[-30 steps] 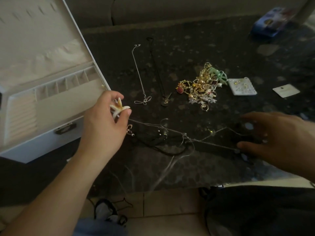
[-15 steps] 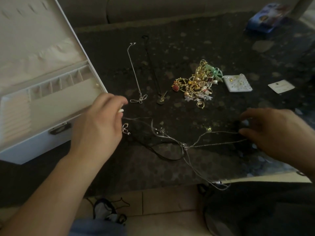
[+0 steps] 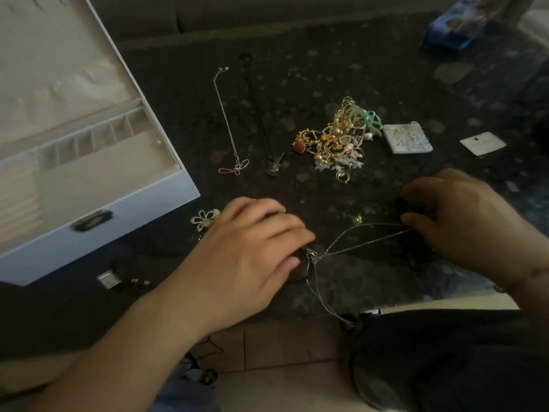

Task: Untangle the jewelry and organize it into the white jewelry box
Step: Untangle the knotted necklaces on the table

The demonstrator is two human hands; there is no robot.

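Note:
The white jewelry box (image 3: pixel 124 203) stands open at the left, its compartments bare. My left hand (image 3: pixel 246 257) lies over the tangle of thin silver chains (image 3: pixel 350 248) and a black cord, fingers stretched out, fingertips just beside the knot (image 3: pixel 312 257). My right hand (image 3: pixel 463 227) pinches the chains' far ends between thumb and curled fingers. A white flower earring (image 3: pixel 205 218) lies on the dark table next to my left hand.
Farther back lie a silver necklace with a bow pendant (image 3: pixel 228 123), a black cord necklace (image 3: pixel 274 168), a gold jewelry pile (image 3: pixel 335 141), a white earring card (image 3: pixel 407 138) and a white tag (image 3: pixel 482 143). A small silver piece (image 3: pixel 108 279) sits before the box. A blue box (image 3: pixel 457 22) is far right.
My left hand let go of the flower earring, which now lies on the table, and moved right onto the tangle. My right hand took hold of the chain ends.

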